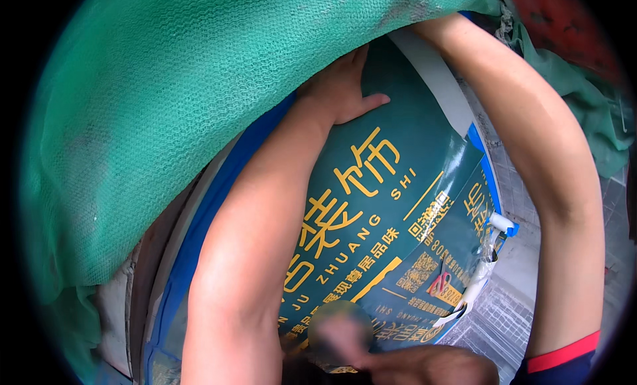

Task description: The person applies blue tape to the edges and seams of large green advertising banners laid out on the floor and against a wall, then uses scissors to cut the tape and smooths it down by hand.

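Observation:
My left hand (348,89) lies flat on a dark green printed plastic sheet (424,113) with yellow lettering. Its thumb is spread out to the right, and a green mesh net (166,106) covers the tips of its fingers. Farther right, my right forearm (531,99) reaches up and bends inward at the top. The net hides my right hand beyond the wrist, so neither its fingers nor anything they hold show. Blue edging (219,199) runs along the sheet's left side.
Red-handled scissors (440,283) lie on the sheet at the lower right. By its right edge is a white roll (502,224) with a blue end. Grey floor tiles (511,299) show beyond. Bare skin (438,366), partly blurred, fills the bottom edge. More green net (577,93) hangs upper right.

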Motion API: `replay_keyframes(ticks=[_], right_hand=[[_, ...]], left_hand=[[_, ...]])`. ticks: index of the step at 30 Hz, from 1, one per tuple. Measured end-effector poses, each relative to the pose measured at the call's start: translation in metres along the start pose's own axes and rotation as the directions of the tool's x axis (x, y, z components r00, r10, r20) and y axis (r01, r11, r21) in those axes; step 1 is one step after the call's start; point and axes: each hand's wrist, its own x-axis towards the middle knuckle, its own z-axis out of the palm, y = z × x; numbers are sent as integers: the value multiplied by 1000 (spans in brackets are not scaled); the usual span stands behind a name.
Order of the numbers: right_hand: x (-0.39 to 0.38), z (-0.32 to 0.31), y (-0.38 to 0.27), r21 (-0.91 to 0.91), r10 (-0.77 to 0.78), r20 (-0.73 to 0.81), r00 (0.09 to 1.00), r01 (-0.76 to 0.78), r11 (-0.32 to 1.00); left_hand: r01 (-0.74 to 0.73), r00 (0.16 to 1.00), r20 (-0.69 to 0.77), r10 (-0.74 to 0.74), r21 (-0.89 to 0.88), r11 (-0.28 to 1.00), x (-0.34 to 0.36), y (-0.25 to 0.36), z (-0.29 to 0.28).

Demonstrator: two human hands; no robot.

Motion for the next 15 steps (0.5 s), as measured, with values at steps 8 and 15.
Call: replay_keyframes(ticks=[8, 15], right_hand=[[133, -6, 45, -108, 15, -94, 995, -25, 994], [73, 7, 24, -63, 11, -59, 998, -15, 998]], left_hand=[[78, 981, 181, -68, -48, 996, 18, -8, -10], [115, 957, 285, -61, -176, 978, 24, -10, -14]])
